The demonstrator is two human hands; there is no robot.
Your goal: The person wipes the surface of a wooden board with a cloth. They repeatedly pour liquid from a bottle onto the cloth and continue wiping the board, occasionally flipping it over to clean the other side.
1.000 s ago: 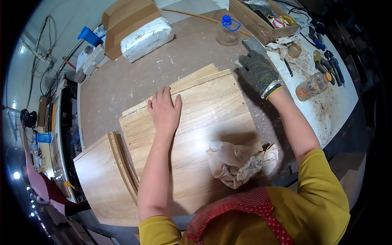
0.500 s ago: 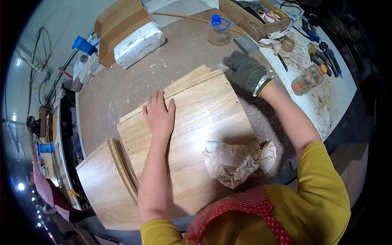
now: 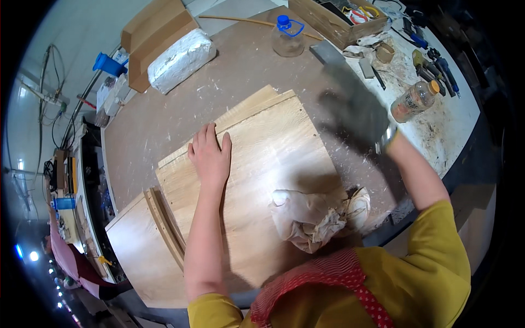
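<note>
While a second, lower wooden panel (image 3: 136, 249) is lying at the far left edge of the desk (image 3: 164, 120), with thin curved strips (image 3: 164, 227) resting between it and the big board, the left hand (image 3: 210, 156) is pressing flat on the large pale wooden board (image 3: 273, 164), its bare fingers (image 3: 205, 136) spread open and gripping nothing. The board is sitting in the middle of the desk, stacked on another board whose edge is showing along its far side. Nearer the person, a crumpled cloth (image 3: 311, 216) is lying on the board's right corner. Further right, the gloved right hand (image 3: 355, 115) is hovering above the desk beside the board's right edge; it is blurring heavily, so I cannot tell whether its fingers are open or closed. A plastic bottle with an orange cap (image 3: 414, 101) is lying beyond it.
</note>
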